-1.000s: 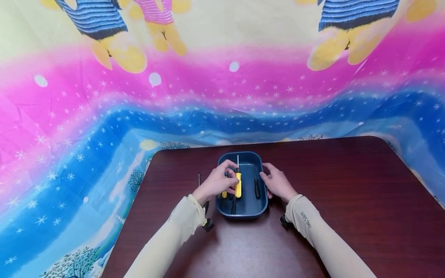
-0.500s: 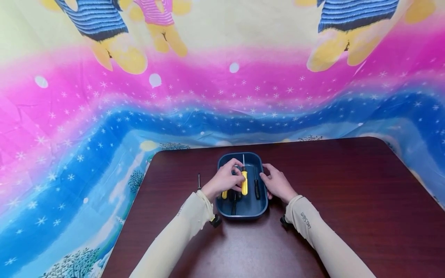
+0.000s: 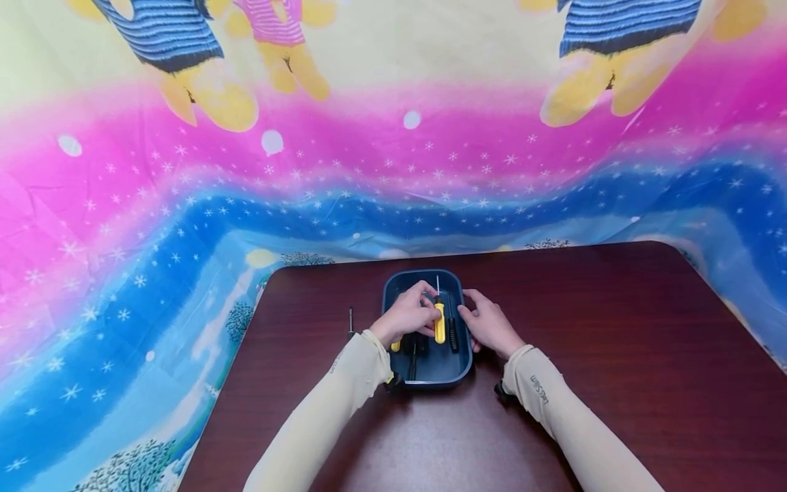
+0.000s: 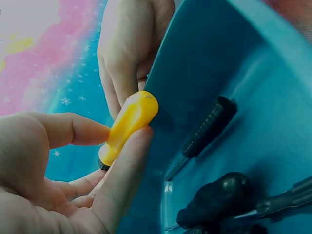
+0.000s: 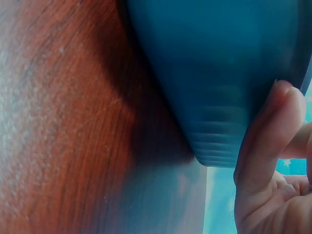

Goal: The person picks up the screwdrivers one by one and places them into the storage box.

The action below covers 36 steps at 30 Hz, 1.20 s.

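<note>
My left hand point(image 3: 407, 316) pinches a screwdriver by its yellow handle point(image 3: 439, 325) between thumb and fingers, over the dark blue box point(image 3: 439, 369). Its thin metal shaft points away from me in the head view. At the box's right side is my right hand point(image 3: 490, 322); in the right wrist view its finger point(image 5: 270, 139) lies against the outer wall, close to the rim. Inside, a black-handled screwdriver point(image 4: 209, 127) lies along the right wall. More black-handled tools point(image 4: 219, 197) and another yellow handle point(image 3: 395, 345) lie at the left, partly hidden by my left hand.
The box stands on a dark red-brown wooden table point(image 3: 590, 328). Left of it, a metal shaft point(image 3: 351, 320) shows on the tabletop, its lower end covered by my left arm. A patterned cloth point(image 3: 393, 157) hangs behind the table's far edge.
My left hand has moved right with the yellow screwdriver, from the left part of the box to beside the black screwdriver at its right. My right hand has stayed at the box's side.
</note>
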Each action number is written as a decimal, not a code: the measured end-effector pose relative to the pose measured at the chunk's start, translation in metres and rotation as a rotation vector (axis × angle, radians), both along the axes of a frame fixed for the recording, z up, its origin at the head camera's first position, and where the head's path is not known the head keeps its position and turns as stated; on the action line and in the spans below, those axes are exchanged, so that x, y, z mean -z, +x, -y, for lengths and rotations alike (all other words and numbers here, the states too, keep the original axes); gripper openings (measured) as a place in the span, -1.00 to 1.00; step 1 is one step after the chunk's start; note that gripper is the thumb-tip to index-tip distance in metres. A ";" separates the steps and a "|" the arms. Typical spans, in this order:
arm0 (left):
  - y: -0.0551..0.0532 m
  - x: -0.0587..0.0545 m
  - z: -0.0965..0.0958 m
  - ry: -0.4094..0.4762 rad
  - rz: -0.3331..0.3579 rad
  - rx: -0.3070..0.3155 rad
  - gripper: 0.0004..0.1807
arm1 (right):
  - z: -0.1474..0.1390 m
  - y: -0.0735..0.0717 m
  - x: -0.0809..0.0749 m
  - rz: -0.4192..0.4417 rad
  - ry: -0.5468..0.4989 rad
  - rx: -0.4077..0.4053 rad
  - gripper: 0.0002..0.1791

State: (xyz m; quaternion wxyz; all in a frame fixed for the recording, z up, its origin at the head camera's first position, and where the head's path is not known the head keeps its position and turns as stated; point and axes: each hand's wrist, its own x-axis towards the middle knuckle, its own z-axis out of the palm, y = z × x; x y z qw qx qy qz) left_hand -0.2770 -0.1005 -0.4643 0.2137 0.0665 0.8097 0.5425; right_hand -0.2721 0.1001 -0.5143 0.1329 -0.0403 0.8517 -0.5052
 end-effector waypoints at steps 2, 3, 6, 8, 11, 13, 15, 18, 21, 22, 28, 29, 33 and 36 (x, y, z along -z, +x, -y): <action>-0.002 0.000 -0.001 -0.007 0.013 0.000 -0.59 | 0.000 0.000 0.000 -0.001 0.001 -0.001 -0.41; -0.003 0.000 -0.002 -0.008 0.021 0.001 -0.59 | 0.000 0.000 -0.001 -0.004 0.003 -0.001 -0.41; -0.007 0.000 -0.002 -0.021 0.055 0.008 -0.59 | 0.001 0.000 -0.001 -0.004 0.010 0.002 -0.42; -0.009 0.000 -0.003 -0.026 0.073 0.011 -0.59 | 0.001 0.001 -0.001 -0.005 0.009 0.003 -0.42; -0.011 0.000 -0.003 -0.037 0.090 0.020 -0.61 | 0.001 0.001 -0.001 0.000 0.006 0.008 -0.42; -0.012 0.001 -0.004 -0.043 0.092 0.022 -0.61 | 0.001 0.001 -0.001 0.001 0.005 0.009 -0.42; -0.013 0.002 -0.004 -0.048 0.100 0.026 -0.62 | 0.001 0.001 -0.001 0.002 0.005 0.011 -0.42; -0.016 0.005 -0.005 -0.061 0.116 0.032 -0.62 | 0.000 0.001 0.000 0.003 0.004 0.008 -0.42; -0.019 0.008 -0.007 -0.073 0.127 0.042 -0.63 | 0.000 0.000 0.000 -0.005 0.004 0.006 -0.42; -0.021 0.008 -0.008 -0.077 0.128 0.045 -0.63 | 0.000 0.000 0.000 -0.009 0.004 0.005 -0.42; -0.027 0.011 -0.012 -0.092 0.120 0.049 -0.65 | -0.001 -0.001 0.001 -0.026 0.008 0.005 -0.43; -0.028 0.012 -0.013 -0.092 0.120 0.049 -0.65 | -0.001 -0.001 0.001 -0.025 0.008 0.005 -0.43; -0.028 0.015 -0.014 -0.094 0.130 0.046 -0.63 | 0.000 0.000 0.001 -0.014 0.007 0.003 -0.43; -0.028 0.017 -0.015 -0.103 0.139 0.036 -0.63 | 0.000 0.000 0.001 -0.009 0.003 0.002 -0.42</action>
